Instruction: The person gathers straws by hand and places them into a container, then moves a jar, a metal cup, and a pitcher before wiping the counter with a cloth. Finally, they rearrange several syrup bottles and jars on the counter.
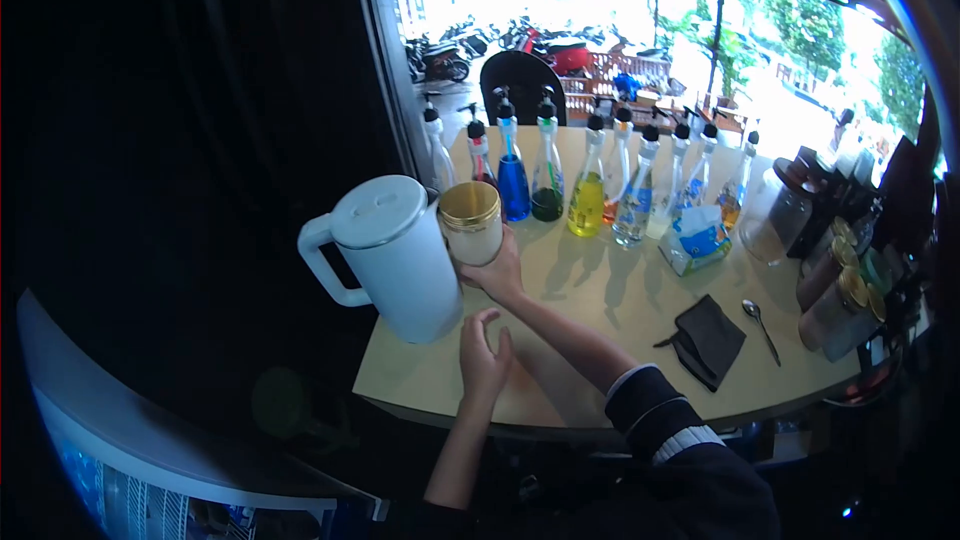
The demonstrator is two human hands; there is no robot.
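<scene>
the right hand (497, 270) has its fingers wrapped round a gold-topped jar (472, 230), just beside the white pitcher (405, 275) at the left edge of the desk (405, 372). the left hand (485, 360) hangs near the front edge, its fingers loosely curled and apart from the thumb. pump bottles (513, 187) line the far side, and a dark cloth (708, 340) and a spoon (763, 332) lie toward the right edge.

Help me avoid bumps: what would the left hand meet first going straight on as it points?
The left hand would probably first meet the right hand, which holds the gold-topped jar; depth is unclear.
</scene>
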